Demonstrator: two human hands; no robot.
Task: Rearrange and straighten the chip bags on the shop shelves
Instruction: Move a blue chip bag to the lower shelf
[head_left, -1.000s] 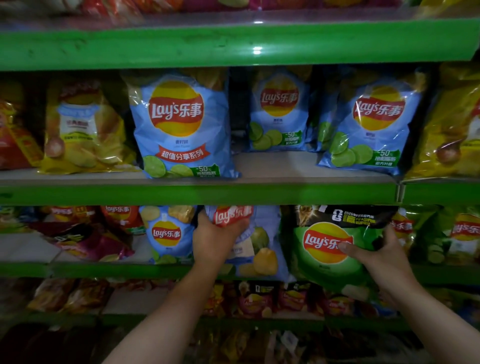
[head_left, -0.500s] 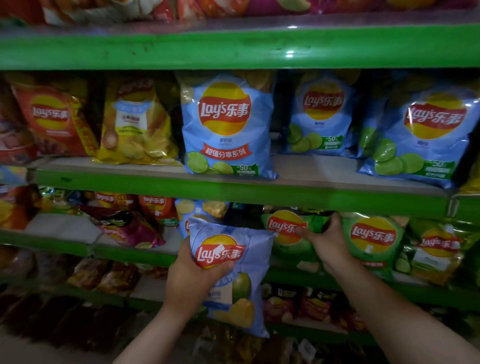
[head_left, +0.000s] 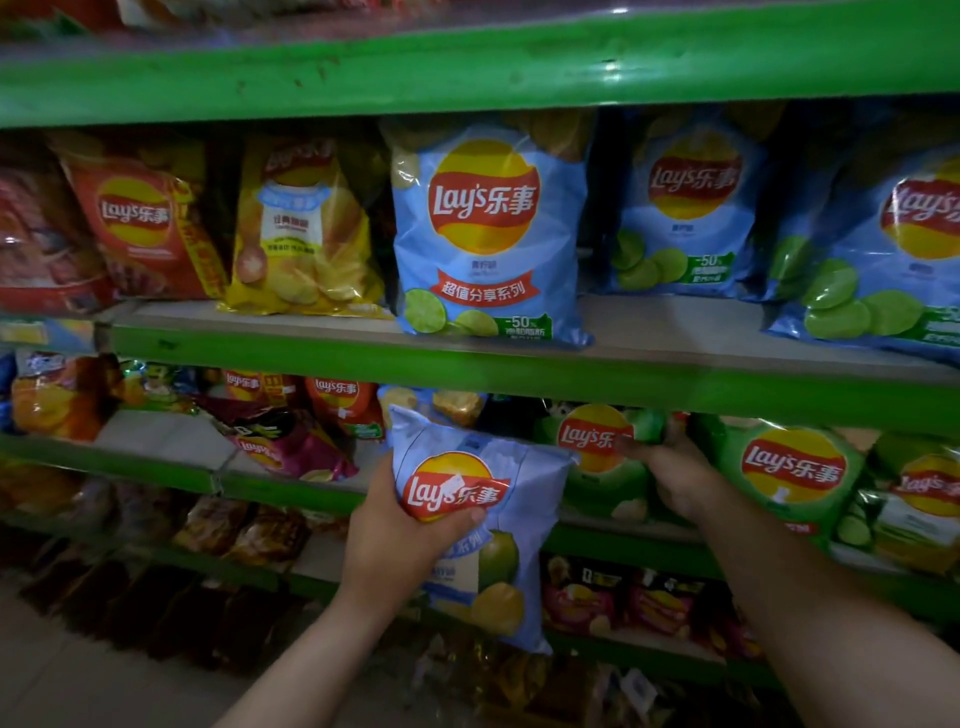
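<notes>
My left hand (head_left: 395, 540) grips a light blue Lay's bag (head_left: 498, 525) and holds it out in front of the lower shelf, clear of it, tilted slightly. My right hand (head_left: 675, 478) rests on a green Lay's bag (head_left: 597, 467) standing on the lower shelf (head_left: 291, 488), fingers on its upper right part. A second green Lay's bag (head_left: 789, 478) stands just to the right. On the shelf above stand three blue lime Lay's bags (head_left: 488, 234), (head_left: 691, 208), (head_left: 893, 260), with a wide gap between the first two at the shelf front.
A yellow bag (head_left: 306, 228) and a red Lay's bag (head_left: 140, 223) stand at the left of the upper shelf (head_left: 675, 374). A purple bag (head_left: 291, 447) lies flat on the lower shelf's left. Several darker bags fill the bottom shelf (head_left: 649, 597). Floor shows at lower left.
My left hand pulled the light blue bag out of the lower shelf and towards me. My right hand shifted along the green bags. The view swung to the left.
</notes>
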